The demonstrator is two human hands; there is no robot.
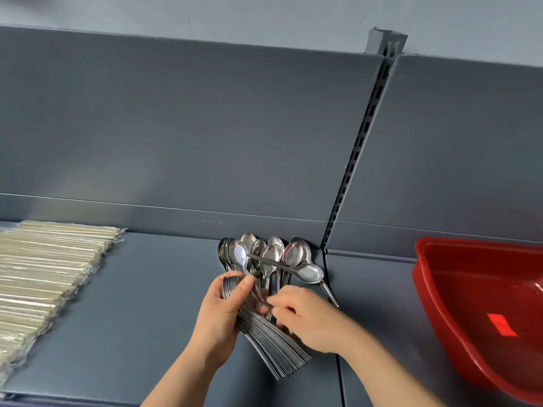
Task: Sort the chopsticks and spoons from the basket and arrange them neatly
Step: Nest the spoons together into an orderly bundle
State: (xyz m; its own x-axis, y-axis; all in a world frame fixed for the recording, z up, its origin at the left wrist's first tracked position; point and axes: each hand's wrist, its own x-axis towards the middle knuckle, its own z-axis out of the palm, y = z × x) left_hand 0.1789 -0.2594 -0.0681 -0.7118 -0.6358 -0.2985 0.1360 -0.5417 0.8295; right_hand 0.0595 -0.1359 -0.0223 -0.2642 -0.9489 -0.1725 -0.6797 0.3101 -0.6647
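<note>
My left hand (224,308) grips a thick nested stack of steel spoons (273,345), the handles fanning down to the right. My right hand (305,315) pinches a spoon handle at the top of that stack. Behind the hands, several loose spoons (264,254) lie bowls-up against the shelf's back panel. One single spoon (308,273) lies crosswise over them. Wrapped chopsticks (44,274) lie in neat rows at the left of the shelf. The red basket (470,304) stands at the right, and what shows of its inside holds nothing.
Everything rests on a dark grey metal shelf (147,333) with a tall back panel. A slotted upright post (355,160) divides two shelf sections, and a seam runs down the shelf just right of my hands.
</note>
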